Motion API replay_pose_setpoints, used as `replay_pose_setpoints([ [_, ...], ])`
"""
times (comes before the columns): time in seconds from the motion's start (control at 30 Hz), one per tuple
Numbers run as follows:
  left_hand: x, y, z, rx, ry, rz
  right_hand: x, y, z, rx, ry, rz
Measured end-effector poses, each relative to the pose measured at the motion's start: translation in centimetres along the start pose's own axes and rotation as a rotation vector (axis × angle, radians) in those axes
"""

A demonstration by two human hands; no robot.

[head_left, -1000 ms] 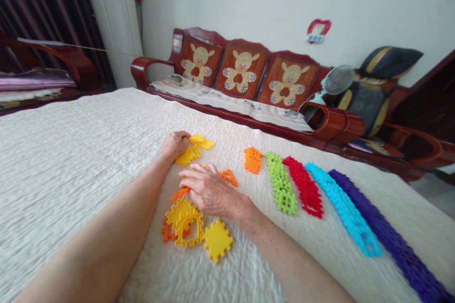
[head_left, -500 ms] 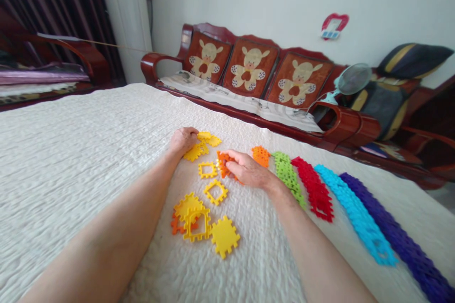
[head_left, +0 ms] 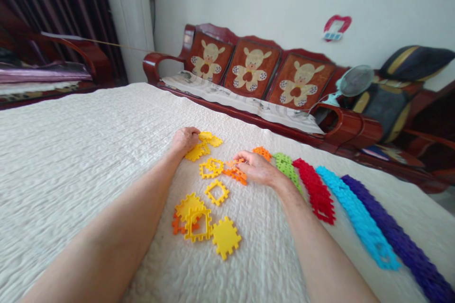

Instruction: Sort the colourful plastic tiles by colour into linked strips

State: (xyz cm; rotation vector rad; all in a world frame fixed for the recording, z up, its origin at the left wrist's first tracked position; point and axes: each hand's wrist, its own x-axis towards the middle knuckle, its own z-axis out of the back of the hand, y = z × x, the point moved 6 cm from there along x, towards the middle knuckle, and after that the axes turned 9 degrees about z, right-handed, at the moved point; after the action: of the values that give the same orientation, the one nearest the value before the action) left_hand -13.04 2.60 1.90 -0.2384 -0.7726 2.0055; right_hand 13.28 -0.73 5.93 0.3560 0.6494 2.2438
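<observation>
My left hand (head_left: 185, 140) rests at the far end of the yellow pieces, its fingers curled at the edge of a yellow interlocking tile (head_left: 205, 136); its fingertips are partly hidden. More yellow tiles (head_left: 195, 152) lie beside it. My right hand (head_left: 256, 168) is closed on an orange interlocking tile (head_left: 234, 163), with more orange (head_left: 237, 176) under the fingers. Just left of it, two yellow square frames (head_left: 210, 168) overlap. Nearer lie another yellow frame (head_left: 217, 192), a solid yellow tile (head_left: 226, 237), and a yellow window frame (head_left: 198, 225) over an orange piece (head_left: 177, 224).
To the right lie stacked tiles in rows: orange (head_left: 262, 152), green (head_left: 285, 166), red (head_left: 314, 189), light blue (head_left: 355, 213) and purple (head_left: 391, 232). All rest on a white quilted cover (head_left: 88, 151). Beyond its edge stand a wooden sofa (head_left: 359, 125) and a fan (head_left: 355, 80).
A small yellow frame now overlaps the yellow frame left of my right hand. That hand has shifted slightly right and the orange tile in it has turned. My left hand stays in place.
</observation>
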Motion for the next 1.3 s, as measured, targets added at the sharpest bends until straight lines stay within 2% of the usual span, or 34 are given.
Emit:
replay_pose_setpoints([
  [0.07,0.1,0.1,0.0,0.001,-0.001,0.007,-0.1,0.7,-0.6,-0.017,0.042,0.014],
  [0.17,0.0,0.1,0.0,0.007,0.001,0.015,-0.2,1.5,-1.0,-0.106,0.031,0.040],
  [0.33,0.0,0.0,0.0,0.013,0.006,0.017,-0.3,1.4,-0.9,-0.196,0.007,0.047],
  [0.5,0.0,-0.1,0.1,0.036,0.007,0.005,-1.0,1.9,-1.6,-0.217,0.077,0.063],
  [0.67,-0.1,-0.2,0.1,0.057,0.016,-0.009,-1.1,2.1,-2.2,-0.302,0.076,0.066],
  [0.8,-0.2,-0.3,0.2,0.068,0.016,-0.005,-1.4,1.1,0.1,-0.368,0.074,-0.028],
  [0.97,-0.2,-0.3,0.2,0.058,0.016,0.012,-2.9,-0.7,4.2,-0.495,0.003,-0.247],
  [1.07,-0.1,-0.2,0.2,0.044,0.014,0.001,-3.4,-1.4,4.4,-0.522,0.015,-0.308],
  [1.3,-0.1,-0.2,0.1,0.007,0.004,-0.011,-2.7,-2.9,3.2,-0.537,-0.008,-0.282],
])
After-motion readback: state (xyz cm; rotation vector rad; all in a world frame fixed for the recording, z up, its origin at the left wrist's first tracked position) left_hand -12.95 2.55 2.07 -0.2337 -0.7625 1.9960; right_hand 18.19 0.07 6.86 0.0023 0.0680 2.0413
